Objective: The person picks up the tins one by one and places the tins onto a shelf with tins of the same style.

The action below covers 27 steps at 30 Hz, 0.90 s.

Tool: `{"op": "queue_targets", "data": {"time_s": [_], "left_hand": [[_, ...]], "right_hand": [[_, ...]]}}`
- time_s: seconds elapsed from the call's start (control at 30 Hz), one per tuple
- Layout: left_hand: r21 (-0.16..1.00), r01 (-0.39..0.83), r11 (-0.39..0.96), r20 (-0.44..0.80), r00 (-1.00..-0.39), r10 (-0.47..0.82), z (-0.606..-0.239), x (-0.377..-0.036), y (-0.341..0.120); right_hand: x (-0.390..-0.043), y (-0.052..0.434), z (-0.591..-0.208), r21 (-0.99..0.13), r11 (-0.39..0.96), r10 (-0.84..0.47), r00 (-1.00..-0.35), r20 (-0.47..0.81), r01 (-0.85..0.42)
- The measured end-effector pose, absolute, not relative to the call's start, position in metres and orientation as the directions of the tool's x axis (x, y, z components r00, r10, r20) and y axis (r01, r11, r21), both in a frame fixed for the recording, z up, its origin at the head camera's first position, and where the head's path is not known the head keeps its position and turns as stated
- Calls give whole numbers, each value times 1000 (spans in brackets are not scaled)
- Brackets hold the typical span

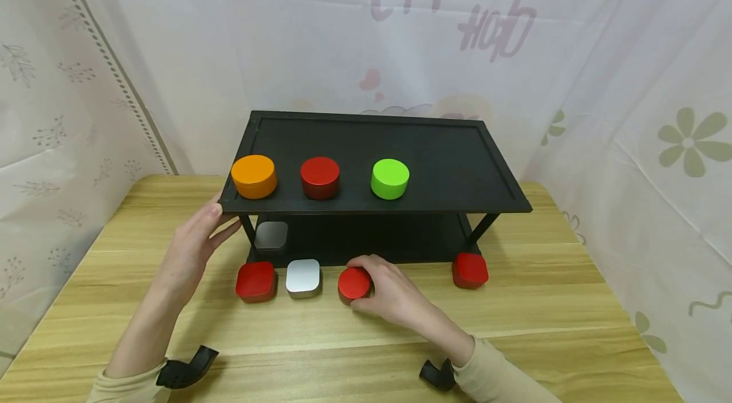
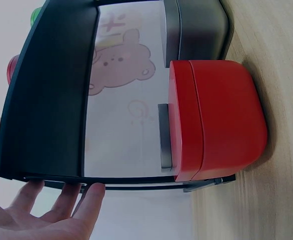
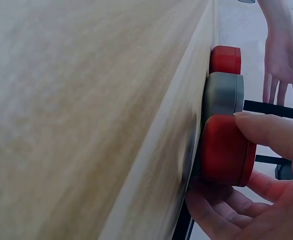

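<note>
Fingers of the right hand (image 1: 394,292) curl round a round red tin (image 1: 354,283) on the table (image 1: 515,320), just in front of the black shelf (image 1: 446,161). Beside it sit a white square tin (image 1: 303,277) and a red square tin (image 1: 255,280). Her left hand (image 1: 191,247), fingers straight, touches the shelf's left edge near the orange tin (image 1: 253,176).
</note>
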<state>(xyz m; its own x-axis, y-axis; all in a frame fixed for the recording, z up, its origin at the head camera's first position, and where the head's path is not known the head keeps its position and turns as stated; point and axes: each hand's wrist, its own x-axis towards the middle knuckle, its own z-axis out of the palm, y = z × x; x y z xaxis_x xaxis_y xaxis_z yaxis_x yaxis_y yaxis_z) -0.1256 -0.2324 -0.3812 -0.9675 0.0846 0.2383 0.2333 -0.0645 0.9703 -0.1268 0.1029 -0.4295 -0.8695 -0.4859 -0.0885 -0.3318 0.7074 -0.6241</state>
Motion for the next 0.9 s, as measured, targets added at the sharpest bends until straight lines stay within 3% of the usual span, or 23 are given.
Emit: {"op": "queue_targets", "data": {"time_s": [0.9], "left_hand": [[969,234,-77,240,-967,87,-382,-125,-233]], "right_hand": [[-108,119,-394,-720,608,-444,-895,40,-334]]}}
